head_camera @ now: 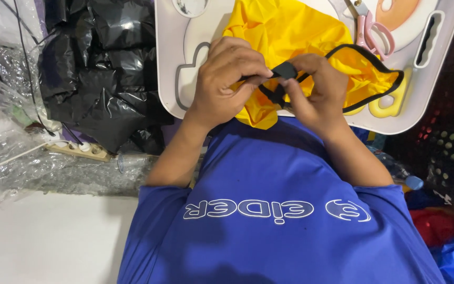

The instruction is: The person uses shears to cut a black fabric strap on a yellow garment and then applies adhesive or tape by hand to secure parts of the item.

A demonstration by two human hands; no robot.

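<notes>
Head view, looking down over a blue shirt (pixel 285 210) with white lettering on the chest. Both hands meet at the near edge of a white lap desk (pixel 169 58), over a bunched yellow fabric (pixel 295 31). Left hand (pixel 227 79) is curled nearly closed, thumb and fingertips pinched on a black strap (pixel 366 52) at its small black end piece between the two hands. Right hand (pixel 316 89) is also curled in, fingers closed on the same strap from the right side, touching the end piece; exact finger contact underneath is hidden. The strap runs from the hands out right in a loop over the yellow fabric, reaches the right part of the desk, then comes back toward the hands. Fabric lies centre on the desk, spilling over the near edge just below the hands. Pink-handled scissors (pixel 371 29) lie far right on the desk, just beside the fabric, next to an orange shape printed or inset in the desk top. Yellow shape shows at the near right of the desk, partly under the strap. Left of the desk: crumpled black plastic sheet (pixel 101 68), then clear plastic wrap (pixel 6 152) further left and nearer, with a white power strip (pixel 77 150) between them. Red and blue fabric (pixel 447 236) at bottom right.
</notes>
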